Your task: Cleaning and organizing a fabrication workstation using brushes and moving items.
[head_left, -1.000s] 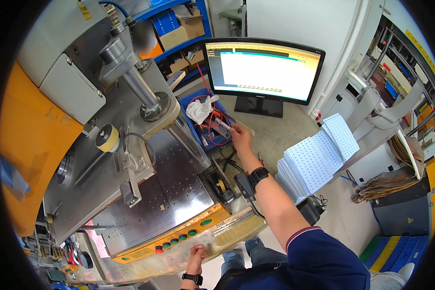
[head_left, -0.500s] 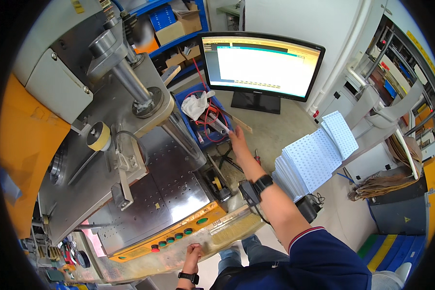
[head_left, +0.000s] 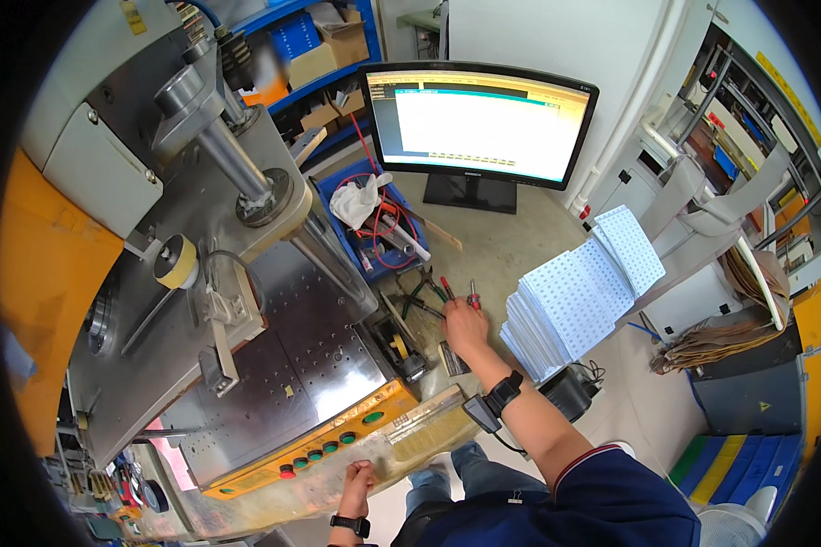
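Observation:
My right hand reaches down onto the worktop beside several hand tools, its fingertips largely hidden by the back of the hand. Just beyond it lie a red-handled tool and a second tool with a red grip. Dark-handled pliers rest to its left. Low in the view, in front of the press's button panel, my left hand is closed with its fingers curled; whatever may be inside is hidden.
A press with a perforated steel bed fills the left side. Behind the tools stand a blue bin of cables and cloth, and a monitor. To the right is a stack of printed blue-white sheets, beside a dark device.
My right hand has drawn back from the blue bin toward me and come down at the red-handled tools. My left hand stays closed in about the same place.

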`<action>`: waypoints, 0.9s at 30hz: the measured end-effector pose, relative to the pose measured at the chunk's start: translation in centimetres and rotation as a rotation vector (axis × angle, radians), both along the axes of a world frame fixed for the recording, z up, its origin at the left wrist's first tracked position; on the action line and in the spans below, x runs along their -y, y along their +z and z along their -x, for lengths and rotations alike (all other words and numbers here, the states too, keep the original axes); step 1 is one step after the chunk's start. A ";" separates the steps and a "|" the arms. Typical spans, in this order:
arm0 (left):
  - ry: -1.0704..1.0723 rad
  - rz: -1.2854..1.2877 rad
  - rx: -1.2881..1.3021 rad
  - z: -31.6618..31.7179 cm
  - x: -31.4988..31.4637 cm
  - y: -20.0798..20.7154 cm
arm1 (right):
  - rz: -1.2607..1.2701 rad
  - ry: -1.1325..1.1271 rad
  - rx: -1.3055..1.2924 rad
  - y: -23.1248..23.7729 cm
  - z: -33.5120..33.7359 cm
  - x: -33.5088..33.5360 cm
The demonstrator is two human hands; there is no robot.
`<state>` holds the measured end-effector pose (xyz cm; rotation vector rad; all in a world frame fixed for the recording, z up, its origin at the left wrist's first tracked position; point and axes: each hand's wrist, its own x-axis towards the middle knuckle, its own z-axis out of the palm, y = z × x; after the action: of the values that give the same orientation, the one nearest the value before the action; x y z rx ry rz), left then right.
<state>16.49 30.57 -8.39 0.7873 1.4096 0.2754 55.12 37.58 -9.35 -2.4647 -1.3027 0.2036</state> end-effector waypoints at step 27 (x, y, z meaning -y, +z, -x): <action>-0.010 -0.016 -0.050 0.1 0.2 -0.9 | -0.686 0.064 -0.568 -1.8 -1.5 -4.8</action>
<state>16.40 30.34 -9.27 0.8188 1.4512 0.2607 56.64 42.38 -11.11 -1.6273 -0.9807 0.3675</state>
